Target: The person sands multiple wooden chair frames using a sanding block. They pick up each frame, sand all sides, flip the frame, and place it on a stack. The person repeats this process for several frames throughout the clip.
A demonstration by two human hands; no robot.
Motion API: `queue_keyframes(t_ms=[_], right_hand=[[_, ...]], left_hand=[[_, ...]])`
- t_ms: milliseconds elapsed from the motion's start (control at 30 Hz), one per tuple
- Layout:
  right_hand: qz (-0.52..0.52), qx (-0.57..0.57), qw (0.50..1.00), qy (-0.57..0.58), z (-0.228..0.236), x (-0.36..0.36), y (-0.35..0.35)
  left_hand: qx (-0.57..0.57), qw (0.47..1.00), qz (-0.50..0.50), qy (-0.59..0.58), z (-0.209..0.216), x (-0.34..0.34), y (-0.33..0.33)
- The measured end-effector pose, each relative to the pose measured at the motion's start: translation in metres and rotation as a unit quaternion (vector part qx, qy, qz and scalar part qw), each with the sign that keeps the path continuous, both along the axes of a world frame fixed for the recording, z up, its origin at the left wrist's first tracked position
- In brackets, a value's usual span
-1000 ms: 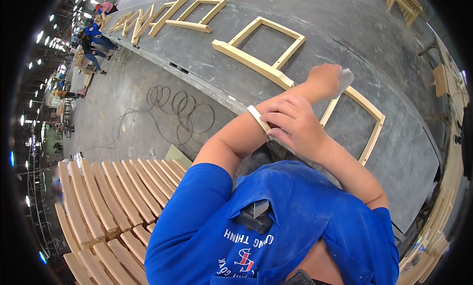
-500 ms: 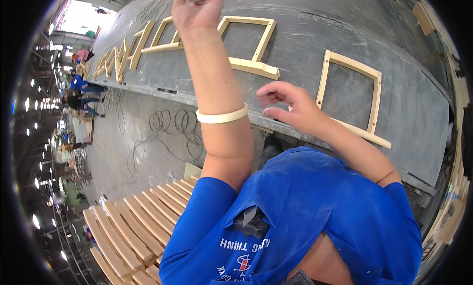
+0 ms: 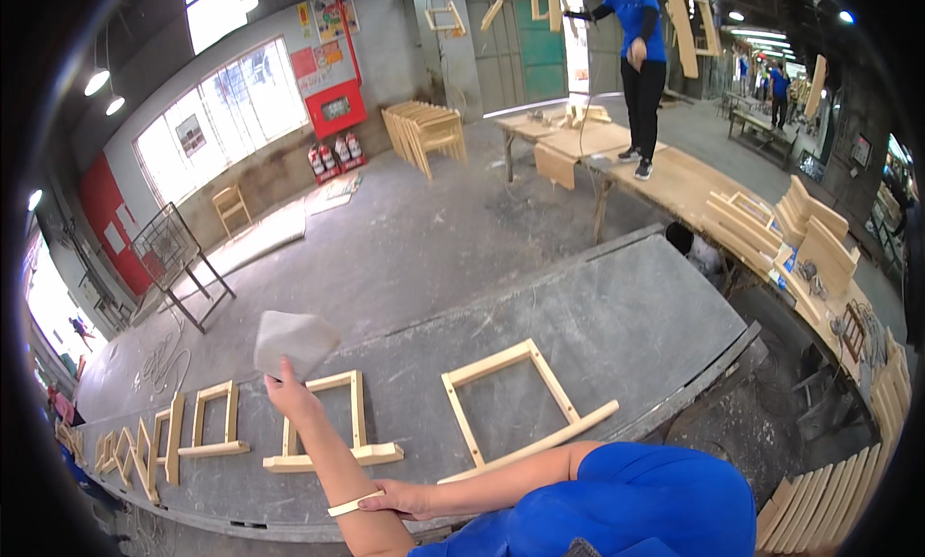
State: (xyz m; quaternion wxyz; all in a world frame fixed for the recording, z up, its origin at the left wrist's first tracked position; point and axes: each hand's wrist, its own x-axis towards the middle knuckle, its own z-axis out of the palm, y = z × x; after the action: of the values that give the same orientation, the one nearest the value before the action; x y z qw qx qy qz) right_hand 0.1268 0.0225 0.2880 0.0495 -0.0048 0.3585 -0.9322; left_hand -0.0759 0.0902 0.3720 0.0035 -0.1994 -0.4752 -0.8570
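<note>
My left hand (image 3: 289, 395) is raised over the grey table (image 3: 636, 316), gripping a pale grey flat sheet (image 3: 294, 341) by its lower edge; the sheet's material is not clear. My right hand (image 3: 403, 497) reaches across to my left forearm, its fingers closed on the cream armband (image 3: 345, 506) there. A light wooden frame (image 3: 578, 426) lies on the table to the right of my hands. Another wooden frame (image 3: 378, 455) lies partly behind my left forearm. Several more frames (image 3: 214, 450) run in a row toward the far left.
A person (image 3: 641, 37) stands on a long wooden bench (image 3: 617, 164) beyond the table. Wooden parts (image 3: 829, 253) lie along that bench at right. Wooden frames (image 3: 445, 17) hang overhead. A metal rack (image 3: 173, 244) stands on the floor at left. Curved slats (image 3: 809, 499) sit at lower right.
The view has swung up toward the room. My left hand still has the sheet, now seen whole. My right hand, previously apart with fingers curled, has moved onto the armband.
</note>
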Motion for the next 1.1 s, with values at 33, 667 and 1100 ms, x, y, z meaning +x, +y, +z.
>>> queue_keyframes(t_ms=[33, 667, 1100], right_hand=[[0.005, -0.007, 1.0, -0.016, -0.001, -0.001, 0.008], [0.053, -0.017, 0.993, 0.102, 0.009, 0.011, 0.033], [0.051, 0.001, 0.994, -0.098, 0.017, 0.035, -0.013]], left_hand=[[-0.076, 0.993, 0.04, 0.076, -0.003, 0.004, 0.008], [0.206, 0.925, -0.206, -0.244, 0.025, 0.066, 0.019], [-0.241, 0.934, 0.228, 0.135, 0.028, 0.029, -0.052]])
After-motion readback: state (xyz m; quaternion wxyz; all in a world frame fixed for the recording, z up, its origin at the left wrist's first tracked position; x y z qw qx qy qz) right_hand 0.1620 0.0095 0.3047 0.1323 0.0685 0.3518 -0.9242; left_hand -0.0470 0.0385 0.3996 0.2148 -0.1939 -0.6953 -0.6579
